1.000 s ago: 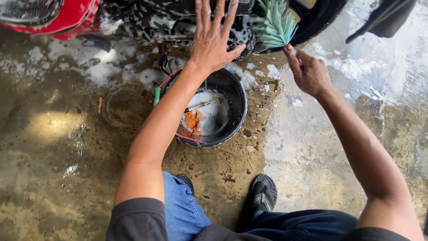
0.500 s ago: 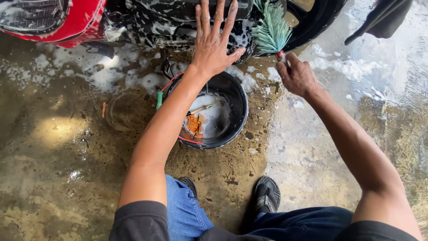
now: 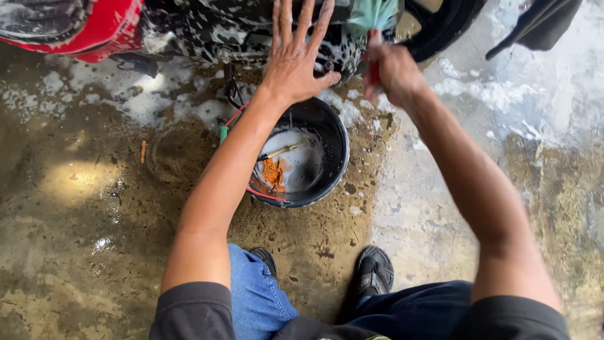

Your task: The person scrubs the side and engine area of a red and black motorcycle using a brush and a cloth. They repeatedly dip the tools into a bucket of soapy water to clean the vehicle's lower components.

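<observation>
Spread flat, the left hand (image 3: 299, 60) grips nothing: its fingers fan wide and the palm presses on the soapy dark underside of the motorcycle (image 3: 233, 25), whose red fairing (image 3: 94, 28) shows at the upper left. Below that wrist a black bucket (image 3: 336, 151) stands on the wet concrete floor (image 3: 94, 208), holding sudsy water, an orange cloth (image 3: 272, 171) and a thin-handled tool (image 3: 282, 150). Just right of the left hand, the right hand (image 3: 390, 72) is closed around the red handle of a brush (image 3: 372, 19), its teal bristles up against the foamy engine parts near the black tyre (image 3: 447, 28). To scrub well here, the bracing palm should probably stay planted while the brush works in short strokes, and the bucket sits close enough for a quick dip.
</observation>
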